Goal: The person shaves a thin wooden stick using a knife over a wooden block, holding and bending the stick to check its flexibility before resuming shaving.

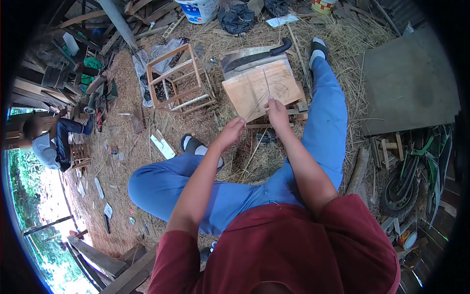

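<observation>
My left hand is closed with its fingers pinched on a thin strip that slants up over a wooden board. Just right of it, my right hand is closed too, its thumb and fingers pinched on another thin strip pointing away from me. Whether the two strips are joined cannot be made out. Both hands are over the near edge of the board. Behind the board lies a machete with a dark curved handle.
A small wooden frame stands left of the board. At the far left sits another person. A grey panel and a motorbike wheel are at the right. Buckets and black bags lie beyond.
</observation>
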A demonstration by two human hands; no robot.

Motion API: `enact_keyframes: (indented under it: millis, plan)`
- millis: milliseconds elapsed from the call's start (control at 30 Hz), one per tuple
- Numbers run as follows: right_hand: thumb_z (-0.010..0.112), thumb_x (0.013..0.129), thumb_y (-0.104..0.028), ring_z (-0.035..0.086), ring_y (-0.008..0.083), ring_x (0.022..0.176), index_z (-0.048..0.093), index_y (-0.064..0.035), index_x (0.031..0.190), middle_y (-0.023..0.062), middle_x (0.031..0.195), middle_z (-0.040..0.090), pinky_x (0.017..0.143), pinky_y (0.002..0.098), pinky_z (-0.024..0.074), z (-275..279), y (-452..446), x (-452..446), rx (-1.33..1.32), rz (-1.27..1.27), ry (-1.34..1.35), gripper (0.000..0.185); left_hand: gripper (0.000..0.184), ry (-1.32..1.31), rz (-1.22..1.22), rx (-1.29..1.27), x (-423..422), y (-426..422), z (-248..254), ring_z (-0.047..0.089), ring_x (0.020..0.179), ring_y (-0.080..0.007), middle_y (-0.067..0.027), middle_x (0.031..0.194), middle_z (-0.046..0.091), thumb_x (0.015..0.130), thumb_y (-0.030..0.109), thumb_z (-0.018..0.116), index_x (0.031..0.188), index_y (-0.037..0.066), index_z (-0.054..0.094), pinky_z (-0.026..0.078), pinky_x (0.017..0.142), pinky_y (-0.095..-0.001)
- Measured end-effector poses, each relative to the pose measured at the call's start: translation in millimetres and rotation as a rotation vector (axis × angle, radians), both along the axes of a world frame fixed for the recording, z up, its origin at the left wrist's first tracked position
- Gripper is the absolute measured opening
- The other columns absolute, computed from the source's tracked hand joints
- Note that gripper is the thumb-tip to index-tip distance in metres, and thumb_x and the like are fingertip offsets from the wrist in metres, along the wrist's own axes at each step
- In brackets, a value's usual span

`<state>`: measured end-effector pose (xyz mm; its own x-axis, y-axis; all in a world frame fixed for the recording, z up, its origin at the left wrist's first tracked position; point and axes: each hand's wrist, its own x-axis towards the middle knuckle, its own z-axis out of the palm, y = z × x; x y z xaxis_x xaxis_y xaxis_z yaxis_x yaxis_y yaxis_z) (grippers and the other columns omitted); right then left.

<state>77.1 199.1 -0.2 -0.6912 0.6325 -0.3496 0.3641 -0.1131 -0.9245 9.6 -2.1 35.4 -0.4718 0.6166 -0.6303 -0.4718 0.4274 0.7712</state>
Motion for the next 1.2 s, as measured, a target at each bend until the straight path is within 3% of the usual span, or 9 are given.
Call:
enact_keyframes:
  millis: [33,167,233,267,500,700,867,967,1200]
  plan:
    - [0.051,0.105,-0.046,0.067,0.0322,0.075,0.068,0.0001,0.095,0.0169,0.08,0.07,0.073,0.0416,0.0495,-6,0,3,0.09,0.031,-0.025,0.051,0.027,-0.002,-0.004,-0.001,-1,-1,-4,0.033,0.052,-0.0099,0.0058,0.063,0.038,0.109,0.033,0.044,0.093,0.014,0.055,0.031,0.049,-0.0295]
    - [0.049,0.106,-0.045,0.066,0.032,0.072,0.066,-0.0013,0.097,0.0184,0.077,0.067,0.073,0.0412,0.0508,-3,-15,24,0.332,0.119,-0.078,0.048,0.027,-0.07,0.05,0.033,-6,-2,-23,0.029,0.048,-0.0085,0.0064,0.061,0.036,0.107,0.031,0.045,0.085,0.016,0.049,0.027,0.046,-0.0282]
    - [0.048,0.105,-0.044,0.069,0.0452,0.091,0.067,-0.0035,0.104,0.0265,0.092,0.07,0.083,0.0507,0.0521,8,-23,31,0.436,0.286,-0.23,0.045,0.028,-0.03,-0.038,0.018,-9,-9,-31,0.027,0.049,-0.0088,0.0064,0.062,0.033,0.107,0.032,0.045,0.085,0.016,0.046,0.025,0.046,-0.0282]
    - [0.047,0.103,-0.048,0.069,0.0465,0.092,0.067,-0.0043,0.102,0.0258,0.092,0.071,0.081,0.0562,0.0535,6,-26,31,0.489,0.328,-0.231,0.048,0.03,-0.027,-0.034,0.024,-10,-12,-34,0.027,0.049,-0.0087,0.0066,0.062,0.034,0.108,0.033,0.046,0.083,0.016,0.045,0.025,0.046,-0.0283]
    - [0.05,0.102,-0.048,0.072,0.043,0.085,0.066,-0.0064,0.102,0.023,0.089,0.073,0.076,0.0555,0.0561,10,-42,32,0.67,0.562,-0.288,0.045,0.031,-0.037,0.021,0.014,-3,-12,-33,0.028,0.049,-0.0074,0.0074,0.063,0.035,0.109,0.035,0.048,0.085,0.016,0.047,0.025,0.045,-0.0281]
    - [0.052,0.102,-0.047,0.072,0.0429,0.079,0.066,-0.0073,0.104,0.023,0.084,0.073,0.071,0.0558,0.057,5,-47,32,0.709,0.595,-0.298,0.042,0.022,0.269,0.003,0.035,-6,-16,-68,0.036,0.056,-0.0052,0.0075,0.068,0.042,0.109,0.028,0.05,0.096,0.013,0.058,0.029,0.05,-0.0261]
    - [0.052,0.101,-0.047,0.072,0.0417,0.077,0.068,-0.0076,0.101,0.0221,0.082,0.073,0.07,0.0542,0.0575,5,-49,31,0.756,0.597,-0.292,0.042,0.023,0.468,-0.039,0.004,-7,-16,-73,0.051,0.077,-0.008,0.0016,0.084,0.058,0.109,0.024,0.052,0.108,0.005,0.065,0.043,0.071,-0.0255]
    - [0.053,0.101,-0.046,0.072,0.0408,0.075,0.069,-0.0074,0.096,0.0217,0.08,0.072,0.068,0.0533,0.0575,3,-49,31,0.791,0.567,-0.295,0.042,0.024,0.487,-0.037,-0.049,-5,-15,-67,0.055,0.084,-0.01,0.0002,0.087,0.061,0.108,0.024,0.053,0.106,0.003,0.065,0.045,0.079,-0.0275]
    - [0.053,0.101,-0.045,0.072,0.0384,0.068,0.069,-0.0082,0.091,0.0185,0.073,0.071,0.062,0.0511,0.0568,5,-46,32,0.897,0.573,-0.236,0.042,0.023,0.519,-0.036,-0.019,-3,-16,-69,0.053,0.081,-0.0098,-0.0005,0.085,0.059,0.108,0.022,0.053,0.101,0.002,0.063,0.045,0.076,-0.028]
